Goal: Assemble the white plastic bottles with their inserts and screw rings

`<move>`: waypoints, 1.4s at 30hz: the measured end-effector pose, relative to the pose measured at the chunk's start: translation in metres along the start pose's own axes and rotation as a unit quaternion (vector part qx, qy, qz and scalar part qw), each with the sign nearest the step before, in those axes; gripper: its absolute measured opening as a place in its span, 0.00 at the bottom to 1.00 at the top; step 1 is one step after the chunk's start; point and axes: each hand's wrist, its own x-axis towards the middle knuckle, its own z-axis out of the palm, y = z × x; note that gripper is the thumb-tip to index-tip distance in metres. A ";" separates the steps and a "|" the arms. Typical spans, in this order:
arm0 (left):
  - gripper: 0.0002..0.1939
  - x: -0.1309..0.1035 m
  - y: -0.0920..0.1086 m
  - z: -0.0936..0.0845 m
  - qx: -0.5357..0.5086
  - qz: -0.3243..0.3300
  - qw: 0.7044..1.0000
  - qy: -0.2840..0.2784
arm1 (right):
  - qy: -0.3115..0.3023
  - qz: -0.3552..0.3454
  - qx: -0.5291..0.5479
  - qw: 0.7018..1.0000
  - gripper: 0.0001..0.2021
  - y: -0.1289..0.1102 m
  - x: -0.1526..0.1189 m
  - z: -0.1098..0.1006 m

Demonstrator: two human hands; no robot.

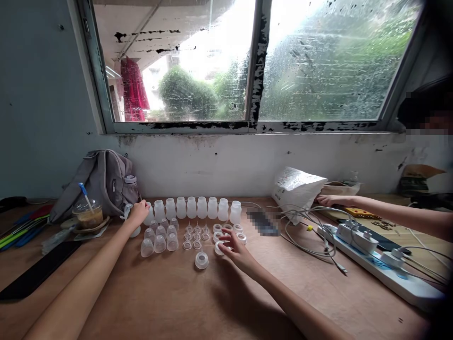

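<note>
At the left end of a row of frosted white bottles (191, 208), my left hand (139, 213) has its fingers closed at the top of the leftmost bottle (149, 218); the grip is partly hidden. Another bottle (135, 231) shows beside that wrist. My right hand (238, 252) hovers over white screw rings (242, 237), fingers apart, the fingertips close to the nearest ring (218, 249). Clear dome caps (160, 243) stand in front of the bottles. Several clear teats (197, 236) lie between caps and rings. One ring with a teat in it (201, 260) sits nearer me.
On the left are a grey backpack (102, 182), an iced drink cup (88, 215) and a black flat strip (38, 271). Toward the right lie a blurred dark object (264, 222), cables (300, 248), a white bag (297, 189) and a power strip (399, 278). Another person's arm (385, 212) reaches in.
</note>
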 end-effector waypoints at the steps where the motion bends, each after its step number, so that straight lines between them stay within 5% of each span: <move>1: 0.12 0.000 0.000 0.001 0.001 0.002 1.000 -0.005 | -0.003 0.002 -0.002 1.000 0.25 0.000 0.000 0.000; 8: 0.13 -0.006 0.007 0.001 0.010 0.001 1.000 -0.017 | -0.006 0.008 0.001 1.000 0.24 0.003 0.000 0.001; 14: 0.16 -0.019 0.029 -0.014 0.005 0.008 0.999 0.030 | -0.015 -0.009 -0.036 0.999 0.21 0.004 0.000 0.001; 17: 0.15 -0.057 0.057 -0.013 -0.039 0.080 0.995 0.034 | -0.035 -0.032 -0.115 0.992 0.15 0.002 -0.002 0.003; 21: 0.17 -0.129 0.096 0.016 -0.219 0.283 0.930 -0.082 | -0.050 -0.071 -0.204 0.975 0.11 0.003 -0.009 0.012; 25: 0.14 -0.168 0.108 0.046 -0.262 0.286 0.917 -0.096 | -0.060 -0.115 -0.278 0.952 0.15 0.010 -0.017 0.024; 35: 0.09 -0.174 0.101 0.048 -0.336 0.369 0.860 -0.104 | -0.066 -0.144 -0.341 0.927 0.19 0.004 -0.025 0.036; 42: 0.06 -0.178 0.106 0.046 -0.309 0.386 0.864 -0.089 | -0.070 -0.117 -0.368 0.920 0.17 0.000 -0.024 0.036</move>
